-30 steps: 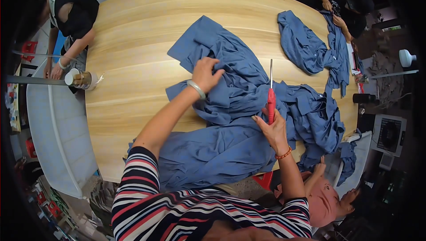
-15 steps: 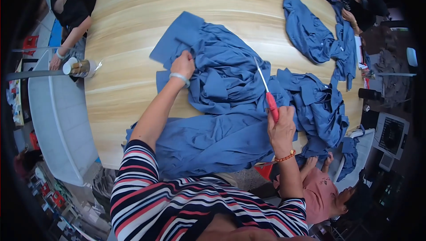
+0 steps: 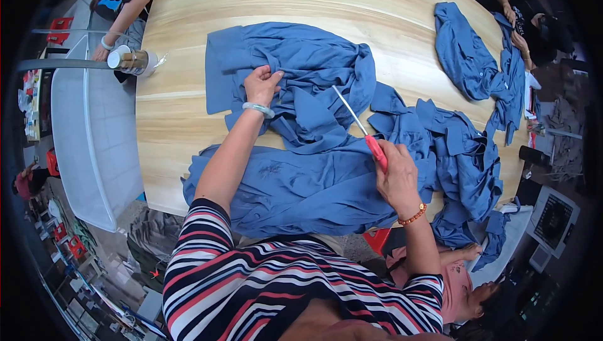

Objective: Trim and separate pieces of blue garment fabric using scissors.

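A blue garment (image 3: 314, 52), gathered like a shirt sleeve with a wide flat cuff, lies on the wooden table in front of me. My left hand (image 3: 262, 85) is closed on a fold of it near the cuff, thumb and fingers pinched together. In my right hand (image 3: 397, 174) is a red-handled tool with a thin metal shaft (image 3: 377, 152). Its tip points up and left over the garment's folds; whether it touches the cloth I cannot tell. Nearer my body, another spread of blue cloth (image 3: 295, 193) covers the table edge.
More blue garments (image 3: 468, 146) are heaped at right, others (image 3: 465, 52) at far right beside a person in black. A person in pink (image 3: 461, 278) sits at lower right. At left stand a capped clear jar (image 3: 132, 59) and another person's arm (image 3: 129, 20). The wooden table (image 3: 169, 115) has a curved edge.
The garment's cuff lies flatter and its gathered part is spread out and turned. My left hand has shifted its hold on the cloth. The red-handled tool now leans further left.
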Demonstrator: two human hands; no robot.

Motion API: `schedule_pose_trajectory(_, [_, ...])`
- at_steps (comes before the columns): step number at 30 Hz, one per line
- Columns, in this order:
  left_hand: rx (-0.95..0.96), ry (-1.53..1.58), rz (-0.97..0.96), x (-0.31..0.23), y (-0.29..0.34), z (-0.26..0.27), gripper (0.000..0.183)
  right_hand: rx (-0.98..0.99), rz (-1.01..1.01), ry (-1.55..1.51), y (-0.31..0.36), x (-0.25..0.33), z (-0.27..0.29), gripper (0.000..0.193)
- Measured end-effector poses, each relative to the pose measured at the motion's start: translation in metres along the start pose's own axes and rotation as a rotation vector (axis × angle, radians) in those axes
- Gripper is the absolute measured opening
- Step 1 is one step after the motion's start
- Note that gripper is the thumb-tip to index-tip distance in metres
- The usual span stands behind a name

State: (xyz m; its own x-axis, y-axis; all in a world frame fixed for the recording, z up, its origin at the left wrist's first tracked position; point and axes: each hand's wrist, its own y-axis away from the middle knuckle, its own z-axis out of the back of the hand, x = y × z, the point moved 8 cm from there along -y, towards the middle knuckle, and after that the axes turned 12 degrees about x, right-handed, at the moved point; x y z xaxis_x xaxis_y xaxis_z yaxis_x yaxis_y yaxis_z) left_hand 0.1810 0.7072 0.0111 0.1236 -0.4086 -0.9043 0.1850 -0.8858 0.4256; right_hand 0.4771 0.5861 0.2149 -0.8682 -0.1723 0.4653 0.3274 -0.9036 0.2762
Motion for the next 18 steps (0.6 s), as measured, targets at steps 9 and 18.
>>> schedule_pose_trajectory(9, [0.489,0.909,0.152,0.033,-0.018,-0.009,0.011,0.29,-0.015,0.006,-0.043,0.034,-0.027,0.02])
schedule_pose_trajectory(18, [0.489,0.877,0.163,0.038,-0.015,-0.012,0.012,0.318,0.02,0.089,-0.095,0.056,-0.045,0.02])
